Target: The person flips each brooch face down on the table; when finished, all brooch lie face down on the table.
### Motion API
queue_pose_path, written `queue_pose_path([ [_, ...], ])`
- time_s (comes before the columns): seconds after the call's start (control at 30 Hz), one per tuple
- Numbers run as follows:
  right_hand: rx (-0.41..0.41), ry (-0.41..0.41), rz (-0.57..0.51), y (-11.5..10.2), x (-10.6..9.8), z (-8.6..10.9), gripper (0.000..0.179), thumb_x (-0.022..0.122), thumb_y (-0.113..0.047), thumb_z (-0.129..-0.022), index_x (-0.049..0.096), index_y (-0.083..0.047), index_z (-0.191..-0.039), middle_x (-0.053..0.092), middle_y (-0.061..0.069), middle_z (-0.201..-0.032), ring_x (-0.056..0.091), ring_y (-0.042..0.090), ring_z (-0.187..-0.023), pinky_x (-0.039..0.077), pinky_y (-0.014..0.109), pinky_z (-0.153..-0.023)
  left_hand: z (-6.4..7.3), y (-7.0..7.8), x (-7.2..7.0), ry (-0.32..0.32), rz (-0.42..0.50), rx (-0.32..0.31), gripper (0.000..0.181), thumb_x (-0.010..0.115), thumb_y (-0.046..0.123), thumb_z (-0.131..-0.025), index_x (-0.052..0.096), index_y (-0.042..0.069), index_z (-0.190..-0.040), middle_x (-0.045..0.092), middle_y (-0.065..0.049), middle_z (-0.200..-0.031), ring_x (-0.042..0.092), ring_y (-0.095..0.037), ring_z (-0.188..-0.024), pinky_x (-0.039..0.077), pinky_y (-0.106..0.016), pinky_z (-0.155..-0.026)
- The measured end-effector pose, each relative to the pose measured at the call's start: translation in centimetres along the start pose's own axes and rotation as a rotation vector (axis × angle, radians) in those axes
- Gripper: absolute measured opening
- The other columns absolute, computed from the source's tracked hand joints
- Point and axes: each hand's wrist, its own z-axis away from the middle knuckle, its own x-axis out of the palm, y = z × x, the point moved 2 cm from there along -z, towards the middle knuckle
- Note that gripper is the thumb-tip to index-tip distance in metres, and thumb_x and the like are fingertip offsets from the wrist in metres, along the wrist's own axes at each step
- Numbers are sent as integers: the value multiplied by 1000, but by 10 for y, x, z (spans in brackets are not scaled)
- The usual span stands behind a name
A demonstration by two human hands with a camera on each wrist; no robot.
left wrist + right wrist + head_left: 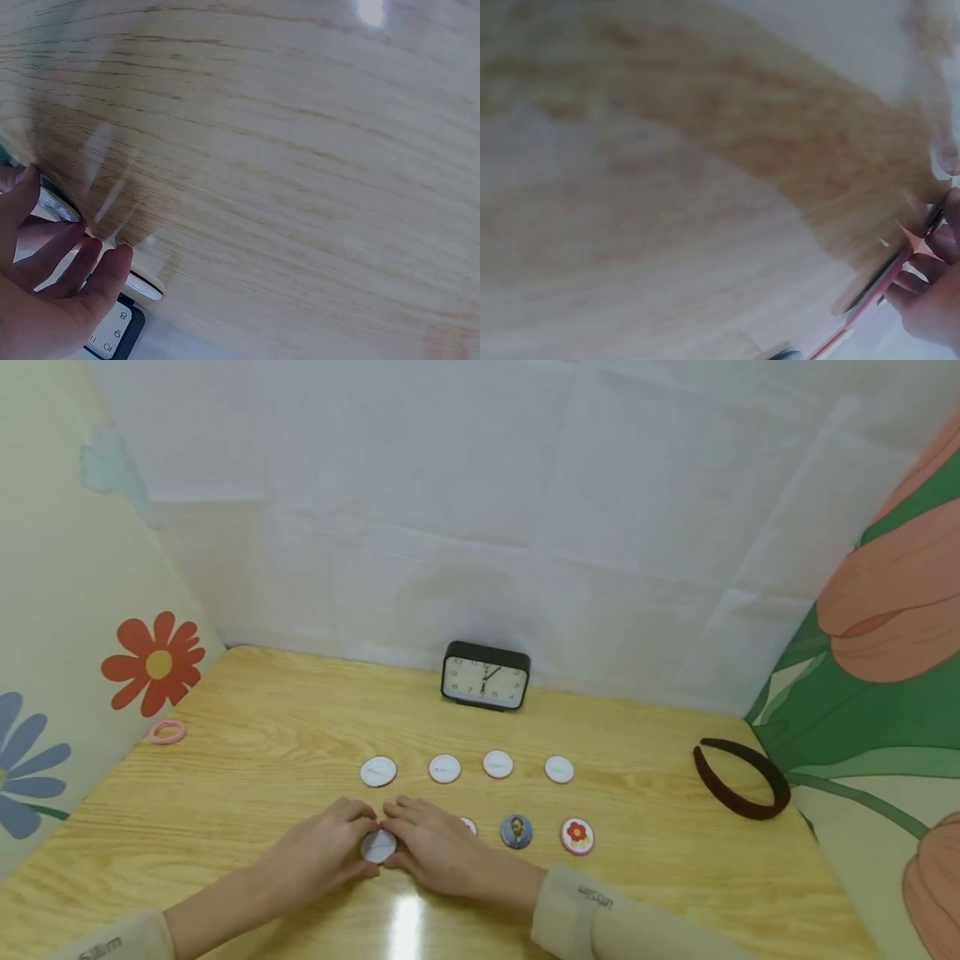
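Note:
A round badge [378,847], white back up, is at the near left of the table between my two hands. My left hand [318,852] pinches its left edge with fingers and thumb, and my right hand [442,850] pinches its right edge. In the left wrist view the badge [58,204] shows edge-on, tilted between the fingertips. Just right of my right hand lie a badge [469,825] partly hidden by it, a blue portrait badge [517,832] and a red flower badge [577,836].
Behind the hands runs a row of several white-backed badges, from the leftmost one [378,772] to the rightmost [558,769]. A black clock [486,676] stands near the back wall. A dark headband [750,785] lies at the right, a pink ring [167,732] at the left edge.

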Motion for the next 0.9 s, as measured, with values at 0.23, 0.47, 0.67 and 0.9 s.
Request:
queue_pose_path([
  [0.23, 62, -7, -33, 6, -8, 5, 56, 57, -46, -95, 56, -7, -136, 50, 8, -144, 41, 22, -136, 34, 30, -111, -8, 7, -4, -136, -16, -45, 43, 79, 28, -81, 65, -3, -108, 64, -16, -110, 62, -30, -99, 57, -42, -79],
  [0.47, 161, 65, -81, 29, -30, 31, 64, 69, -47, -86, 58, -4, -132, 56, 8, -137, 46, 22, -133, 41, 32, -106, -25, 27, -3, -157, -31, -9, 50, 71, 27, -89, 59, -11, -119, 60, -28, -122, 59, -41, -111, 53, -49, -89],
  [0.67, 206, 12, -111, 48, -43, 58, 64, 74, -45, -82, 61, -4, -129, 59, 9, -134, 48, 25, -131, 42, 38, -106, -49, 46, 4, -137, 67, -60, 63, 66, 30, -93, 47, -16, -132, 53, -32, -131, 55, -41, -119, 49, -49, -96],
  [0.9, 181, -23, -138, 55, -43, 72, 72, 72, -54, -80, 61, -3, -130, 55, 14, -137, 47, 28, -132, 42, 42, -106, -56, 54, 14, -185, 85, -29, 65, 69, 30, -91, 47, -16, -131, 52, -32, -131, 53, -41, -121, 47, -49, -98],
])
